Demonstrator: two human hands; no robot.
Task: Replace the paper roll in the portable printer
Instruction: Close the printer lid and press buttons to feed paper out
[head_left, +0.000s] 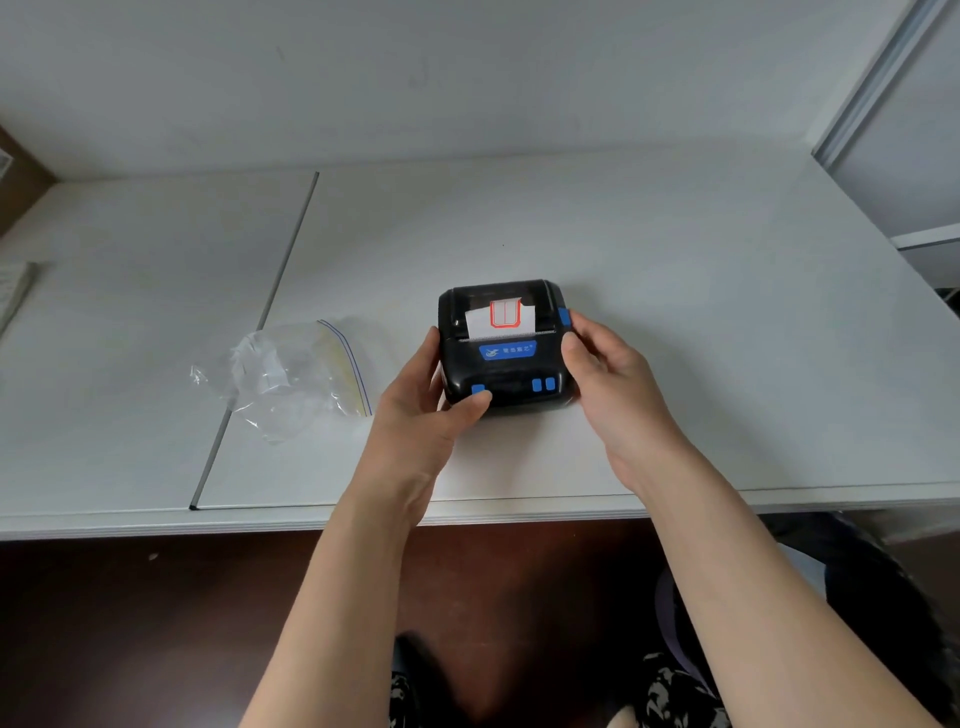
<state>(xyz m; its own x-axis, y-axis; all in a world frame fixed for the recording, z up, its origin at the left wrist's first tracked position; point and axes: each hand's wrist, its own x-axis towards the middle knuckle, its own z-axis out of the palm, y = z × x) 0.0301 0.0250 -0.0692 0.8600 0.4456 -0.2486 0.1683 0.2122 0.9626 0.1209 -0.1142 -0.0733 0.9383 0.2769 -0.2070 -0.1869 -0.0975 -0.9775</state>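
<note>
**Both hands on the printer near the desk's front edge**

The small black plastic portable printer with blue buttons (506, 348) sat on the white desk top (675, 249), a little back from the desk's near edge. Bare surface lay open behind the printer up to the wall, and to its right out to the desk's right edge. In front of it only a narrow strip of desk remained before the edge dropped to the dark floor.

The left hand (431, 410) clasped the printer's left side, fingers curled around it and the thumb (475, 402) lying on the front left corner beside a blue button. The right hand (613, 379) gripped the right side, its fingertips (574, 322) touching the blue latch (563, 317) on that flank. The lid looked closed, with a white strip of label paper bearing a red-bordered label (501, 319) sticking out of the slot on top.

Left of the printer, near but not touching the left hand, lay a crumpled clear plastic zip bag (291, 374). Just beyond the bag, a thin grey seam (260, 332) ran across the desk from back to front. Nothing else stood close to the printer.
</note>
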